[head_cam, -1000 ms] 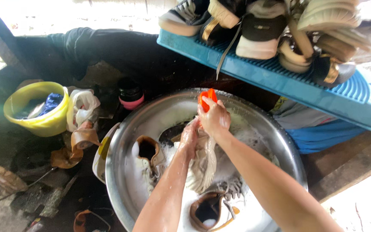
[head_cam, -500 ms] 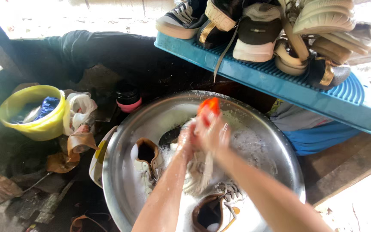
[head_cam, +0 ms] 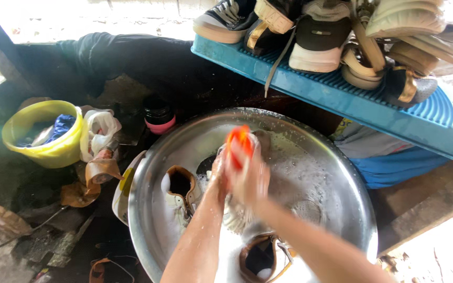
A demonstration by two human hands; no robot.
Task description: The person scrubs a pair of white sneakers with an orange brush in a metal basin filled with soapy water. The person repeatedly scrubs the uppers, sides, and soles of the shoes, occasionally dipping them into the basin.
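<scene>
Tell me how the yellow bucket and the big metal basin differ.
The yellow bucket is plastic and bright yellow; the metal basin is shiny silver.
The bucket is far smaller and deeper for its width; the basin is wide and shallow.
The bucket holds a blue cloth; the basin holds soapy water and shoes, with both hands working over it.
Both are round, open-topped and sit low on the dark ground.
</scene>
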